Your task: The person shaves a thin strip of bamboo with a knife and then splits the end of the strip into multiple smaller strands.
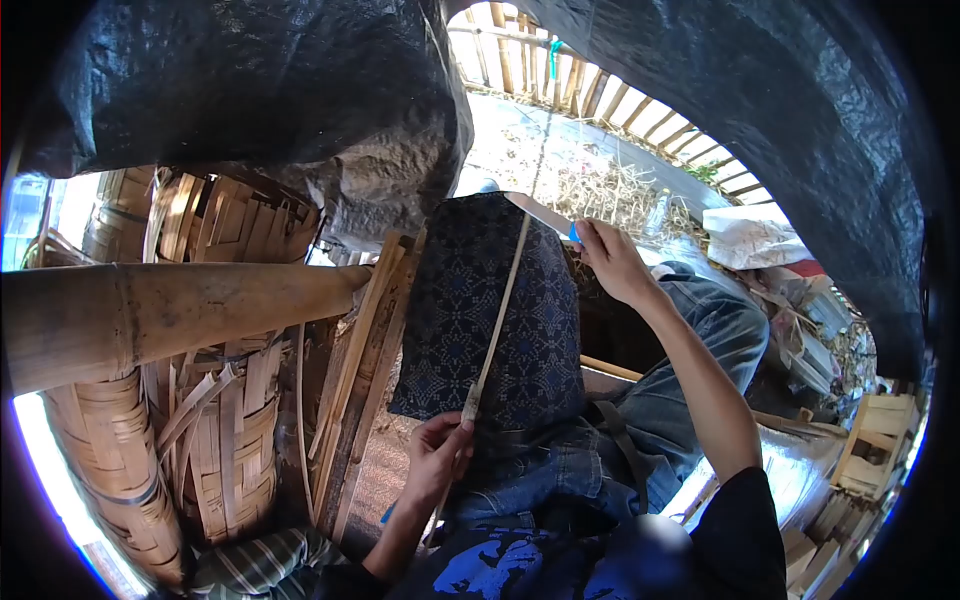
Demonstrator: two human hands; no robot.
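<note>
A long thin pale strip [507,292] runs upward over a dark patterned cloth [455,310] that lies over the lap. My left hand [438,452] is closed around the strip near its lower part, by the cloth's bottom edge. In my right hand [612,260] is a knife [545,215] with a blue part at its handle; the fingers are wrapped round it. The blade points up and left, and its tip end lies at or very near the strip by the cloth's top edge. Whether blade and strip touch is hard to tell.
A thick bamboo pole [200,312] crosses the left side above woven bamboo baskets [225,440]. Dark plastic sheeting [270,80] hangs overhead. Slatted bamboo fencing [600,95] stands beyond straw-littered ground. A wooden crate [878,440] and a white sack [755,237] are at right.
</note>
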